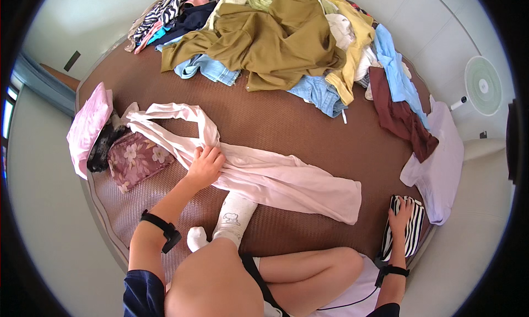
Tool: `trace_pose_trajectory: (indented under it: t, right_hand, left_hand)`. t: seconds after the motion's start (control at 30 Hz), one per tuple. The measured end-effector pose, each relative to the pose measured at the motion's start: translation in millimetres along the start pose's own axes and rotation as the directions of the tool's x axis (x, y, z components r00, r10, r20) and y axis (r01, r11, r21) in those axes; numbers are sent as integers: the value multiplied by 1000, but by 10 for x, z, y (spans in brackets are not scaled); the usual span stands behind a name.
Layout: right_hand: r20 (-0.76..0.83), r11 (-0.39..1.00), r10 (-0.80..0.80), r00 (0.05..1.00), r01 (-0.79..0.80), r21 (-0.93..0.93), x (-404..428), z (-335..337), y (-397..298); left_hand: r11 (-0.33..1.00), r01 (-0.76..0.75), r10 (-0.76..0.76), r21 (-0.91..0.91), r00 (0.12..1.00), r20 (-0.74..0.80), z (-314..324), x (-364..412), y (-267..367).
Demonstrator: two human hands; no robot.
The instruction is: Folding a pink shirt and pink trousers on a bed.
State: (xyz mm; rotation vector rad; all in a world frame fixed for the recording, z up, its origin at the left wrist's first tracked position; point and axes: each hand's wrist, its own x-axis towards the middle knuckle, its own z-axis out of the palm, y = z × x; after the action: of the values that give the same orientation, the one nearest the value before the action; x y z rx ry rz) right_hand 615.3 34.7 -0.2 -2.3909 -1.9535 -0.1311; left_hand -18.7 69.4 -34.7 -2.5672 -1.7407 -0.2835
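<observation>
A long pale pink garment (285, 180) lies stretched across the brown woven mat (264, 123), with one narrow part looped at its left end. My left hand (206, 166) has its fingers curled into the cloth near the middle of it. Far to the right, a folded black-and-white striped garment (414, 234) sits by the mat's edge. My right hand (401, 213) rests on top of it, fingers apart; the palm side is hidden. One of my feet, in a white sock (235, 218), reaches under the pink garment's lower edge.
A large clothes heap, topped by an olive garment (264, 40), spans the far side. Folded floral (138, 160), black (103, 143) and pink (90, 129) fabrics sit at left. Maroon (396, 110) and lavender (438, 164) garments lie at right, near a fan (482, 85).
</observation>
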Motion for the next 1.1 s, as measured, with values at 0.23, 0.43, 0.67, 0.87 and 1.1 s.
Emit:
trace_pose_trajectory:
  t: [0.23,0.43,0.67,0.87,1.1]
  right_hand:
    - [443,540,-105,890,-323,777,90,-137,-857]
    - [663,488,-118,740,-538,687,229,-147,-1223]
    - [676,280,-141,723,-626,728,246,143,-1378]
    - [618,296,-160,770,-560,774,188,-688,-1270]
    - [467,-120,191,863,-451,884,-1054,-2065,236]
  left_hand:
    - [978,-131,120,-161,990,-71,-181,156,313]
    - [958,-215,217,-188,976,-10,-104,156,751]
    - [955,-243,273,-169,945,179,-40,57,739]
    - [942,-234,280,-242,944,176,-145,41,619]
    - [876,-120,313,-467,878,362,-306,333,434]
